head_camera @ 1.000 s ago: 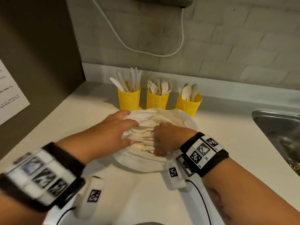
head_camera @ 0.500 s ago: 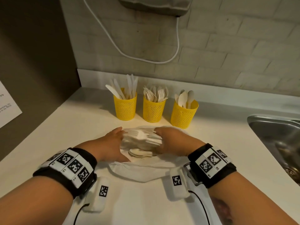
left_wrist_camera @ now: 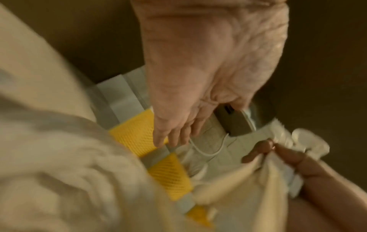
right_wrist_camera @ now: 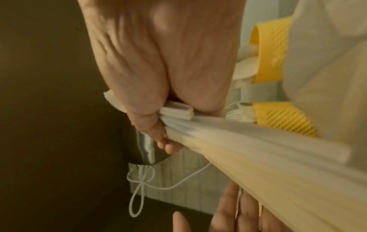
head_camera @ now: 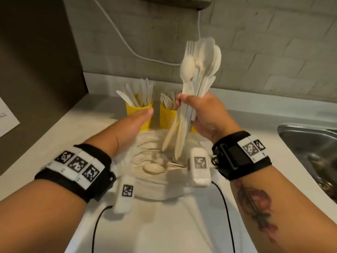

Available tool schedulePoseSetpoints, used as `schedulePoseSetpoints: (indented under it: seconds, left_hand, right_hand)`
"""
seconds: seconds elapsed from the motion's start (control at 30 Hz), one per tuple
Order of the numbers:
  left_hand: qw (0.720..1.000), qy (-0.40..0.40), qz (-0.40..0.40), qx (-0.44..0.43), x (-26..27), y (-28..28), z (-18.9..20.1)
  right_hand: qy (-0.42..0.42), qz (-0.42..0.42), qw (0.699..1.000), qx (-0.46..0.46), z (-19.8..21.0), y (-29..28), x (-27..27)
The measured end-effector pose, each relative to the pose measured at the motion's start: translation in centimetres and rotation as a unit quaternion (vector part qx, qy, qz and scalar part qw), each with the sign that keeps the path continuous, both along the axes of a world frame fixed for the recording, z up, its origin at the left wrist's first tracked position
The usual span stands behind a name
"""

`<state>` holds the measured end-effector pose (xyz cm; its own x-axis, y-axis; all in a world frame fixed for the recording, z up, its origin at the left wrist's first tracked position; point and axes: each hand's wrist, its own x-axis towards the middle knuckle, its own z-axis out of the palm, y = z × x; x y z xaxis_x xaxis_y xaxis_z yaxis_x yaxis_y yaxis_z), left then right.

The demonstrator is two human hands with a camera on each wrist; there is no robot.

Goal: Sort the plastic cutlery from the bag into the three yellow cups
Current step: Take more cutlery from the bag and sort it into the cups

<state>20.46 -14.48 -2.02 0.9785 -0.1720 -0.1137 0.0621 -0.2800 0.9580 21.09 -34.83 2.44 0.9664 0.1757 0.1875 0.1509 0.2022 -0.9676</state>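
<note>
My right hand [head_camera: 197, 110] grips a thick bundle of white plastic cutlery [head_camera: 198, 64], spoons and forks uppermost, held upright above the white cloth bag [head_camera: 145, 148]. The right wrist view shows the fingers [right_wrist_camera: 158, 125] curled round the handles [right_wrist_camera: 258, 157]. My left hand [head_camera: 135, 123] hovers beside the bundle with straight fingers [left_wrist_camera: 172, 136] and holds nothing. More cutlery [head_camera: 155, 168] lies on the bag. Behind stand the yellow cup with knives [head_camera: 139, 114] and the yellow cup with forks [head_camera: 167, 115]. The third yellow cup [head_camera: 193, 129] is mostly hidden by my right hand.
A steel sink [head_camera: 310, 147] is set into the white counter at the right. A white cable [head_camera: 127, 46] hangs down the tiled wall from a grey device [head_camera: 173, 2]. A dark panel with a paper sheet [head_camera: 7, 115] bounds the left side.
Both hands were down on the bag gathering cutlery. Now my right hand has lifted the bundle upright, and my left hand has let go and risen beside it.
</note>
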Motion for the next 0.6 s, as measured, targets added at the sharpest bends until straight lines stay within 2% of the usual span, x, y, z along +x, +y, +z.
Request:
schedulePoseSetpoints:
  seconds: [0.03, 0.07, 0.13, 0.2, 0.27, 0.37, 0.43, 0.5, 0.6]
  left_hand:
    - [0.991, 0.038, 0.026, -0.125, 0.5, -0.5, 0.8]
    - [0.97, 0.081, 0.035, -0.228, 0.9, -1.0, 1.6]
    - [0.923, 0.165, 0.02, -0.348, 1.4, -1.9, 2.5]
    - [0.904, 0.221, 0.015, -0.365, 1.5, -2.8, 2.2]
    - [0.895, 0.25, 0.051, -0.366, 1.3, -3.7, 1.4]
    - [0.863, 0.267, 0.07, -0.424, 0.4, -4.9, 0.9]
    - [0.847, 0.261, 0.084, -0.456, 0.0, -5.1, 1.1]
    - [0.838, 0.255, 0.1, -0.473, 0.0, -4.9, 1.0]
    - [0.849, 0.244, 0.094, -0.458, -0.2, -4.3, 0.6]
  right_hand:
    - [-0.001, -0.009, 0.998, 0.059, 0.7, 0.7, 0.2]
    - [-0.007, -0.021, 0.994, 0.103, 1.3, 1.3, 0.5]
    - [-0.026, -0.051, 0.987, 0.149, 2.4, 2.5, 0.8]
    - [-0.047, -0.082, 0.98, 0.173, 3.0, 3.4, 1.0]
    - [-0.064, -0.105, 0.976, 0.181, 3.1, 4.1, 1.0]
    - [-0.073, -0.121, 0.984, 0.105, 1.2, 4.6, 0.6]
    - [-0.036, -0.121, 0.99, 0.055, -0.8, 4.9, -0.1]
    - [0.011, -0.102, 0.992, 0.073, -2.6, 5.3, -0.6]
    - [0.063, -0.058, 0.991, 0.099, -3.9, 5.7, -1.0]
